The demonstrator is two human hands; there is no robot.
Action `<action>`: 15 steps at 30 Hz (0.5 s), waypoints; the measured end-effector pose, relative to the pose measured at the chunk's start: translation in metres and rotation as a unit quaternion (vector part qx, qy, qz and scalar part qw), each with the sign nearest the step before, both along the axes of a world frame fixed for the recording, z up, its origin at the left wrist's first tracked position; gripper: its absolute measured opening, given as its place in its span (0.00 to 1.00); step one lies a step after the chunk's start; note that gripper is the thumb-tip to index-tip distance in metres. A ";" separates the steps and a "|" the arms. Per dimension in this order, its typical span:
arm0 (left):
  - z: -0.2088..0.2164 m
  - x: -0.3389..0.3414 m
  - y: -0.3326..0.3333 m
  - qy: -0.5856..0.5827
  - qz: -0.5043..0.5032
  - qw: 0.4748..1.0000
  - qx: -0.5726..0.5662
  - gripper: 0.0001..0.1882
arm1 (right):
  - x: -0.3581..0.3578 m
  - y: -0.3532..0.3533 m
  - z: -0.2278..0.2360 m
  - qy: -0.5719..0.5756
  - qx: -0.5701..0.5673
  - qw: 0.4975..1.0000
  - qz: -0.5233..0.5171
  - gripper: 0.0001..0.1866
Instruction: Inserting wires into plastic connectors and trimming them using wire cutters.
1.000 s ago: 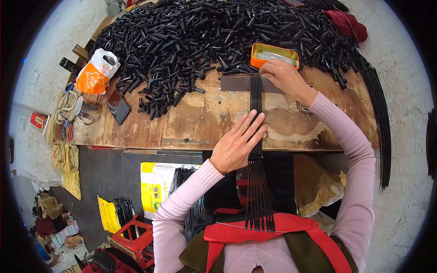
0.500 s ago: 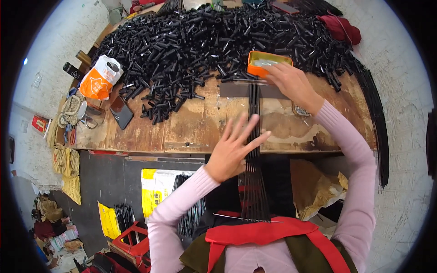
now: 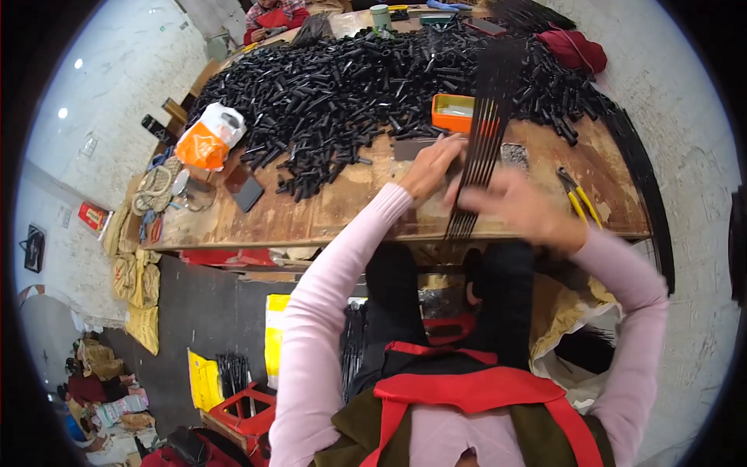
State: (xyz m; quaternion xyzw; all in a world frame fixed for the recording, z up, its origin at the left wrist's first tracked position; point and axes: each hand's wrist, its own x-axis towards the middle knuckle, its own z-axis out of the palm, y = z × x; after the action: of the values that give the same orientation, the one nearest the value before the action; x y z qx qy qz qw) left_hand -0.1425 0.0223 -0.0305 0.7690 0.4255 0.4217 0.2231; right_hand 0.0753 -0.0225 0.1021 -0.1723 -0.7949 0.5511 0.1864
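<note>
At the centre of the frame, I grip a bundle of thin black rods [image 3: 481,148] with my right hand [image 3: 523,208], fingers closed around its lower end; motion blurs the hand. The bundle's long axis runs nearly upright in the picture, tilting slightly right as it rises from the wooden table's [image 3: 327,214] near edge toward the upper centre, past the orange tray [image 3: 453,114]. My left hand [image 3: 430,165] presses against the rods' left side. A heap of short black tubes [image 3: 334,86] fills the upper table.

Motion blurs the right hand [image 3: 520,208] gripping thin rods [image 3: 482,132].
</note>
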 end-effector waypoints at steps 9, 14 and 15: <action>0.081 0.108 -0.159 -0.301 -0.206 0.903 -0.226 0.18 | 0.002 0.018 0.153 0.069 -0.052 0.992 -0.097 0.11; 0.085 0.105 -0.184 -0.340 -0.085 0.916 -0.193 0.17 | 0.003 -0.019 0.167 0.000 0.338 0.901 -0.272 0.17; 0.090 0.094 -0.175 -0.297 -0.046 0.941 -0.154 0.17 | 0.010 -0.018 0.153 0.125 0.558 0.785 -0.239 0.17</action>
State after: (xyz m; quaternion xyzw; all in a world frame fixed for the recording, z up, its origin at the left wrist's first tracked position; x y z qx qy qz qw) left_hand -0.0485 -0.1531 0.0591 0.5839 0.3640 0.5497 0.4737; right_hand 0.0853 -0.0403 0.2555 -0.1524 -0.8667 -0.0343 0.4737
